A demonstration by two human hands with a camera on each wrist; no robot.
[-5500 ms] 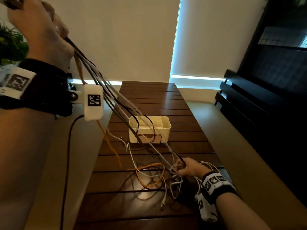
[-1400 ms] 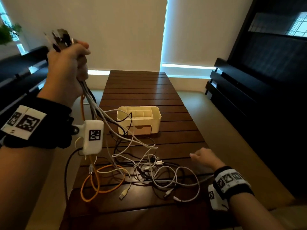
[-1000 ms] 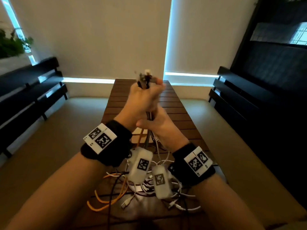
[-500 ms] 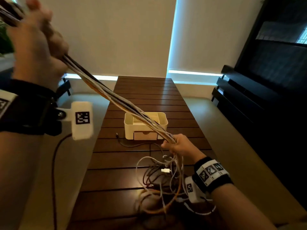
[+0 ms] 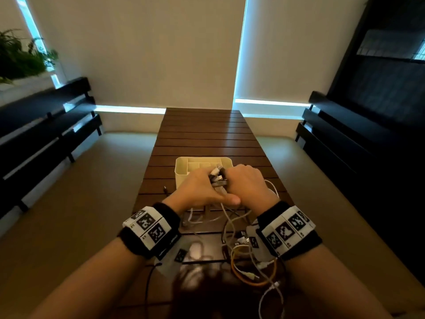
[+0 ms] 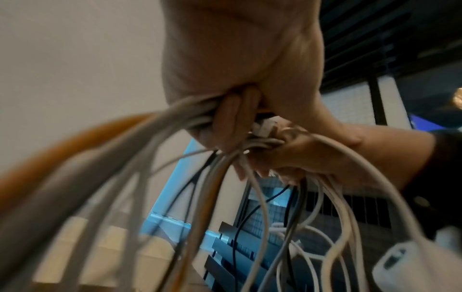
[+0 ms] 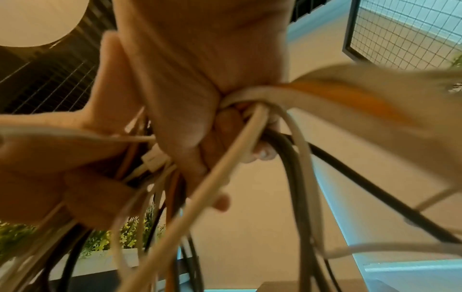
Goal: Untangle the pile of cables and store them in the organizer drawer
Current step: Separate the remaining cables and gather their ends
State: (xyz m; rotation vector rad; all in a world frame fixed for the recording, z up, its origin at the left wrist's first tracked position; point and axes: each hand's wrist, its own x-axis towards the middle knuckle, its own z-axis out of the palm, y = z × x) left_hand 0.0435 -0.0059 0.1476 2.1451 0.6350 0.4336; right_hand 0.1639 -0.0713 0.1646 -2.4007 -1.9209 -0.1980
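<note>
Half a second ago the left hand (image 5: 199, 189) was raised high, well apart from the right hand (image 5: 248, 183); now they meet just before the organizer (image 5: 184, 168), both gripping the cable bundle (image 5: 218, 176). The taut span has gone slack; loose loops probably lie nearer than the organizer.

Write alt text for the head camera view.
Two hands, the left hand and right hand, meet above a slatted wooden table, both gripping a bundle of cables by its plug ends. Behind them sits a cream organizer; loose cable loops, one orange, trail toward the viewer.
</note>
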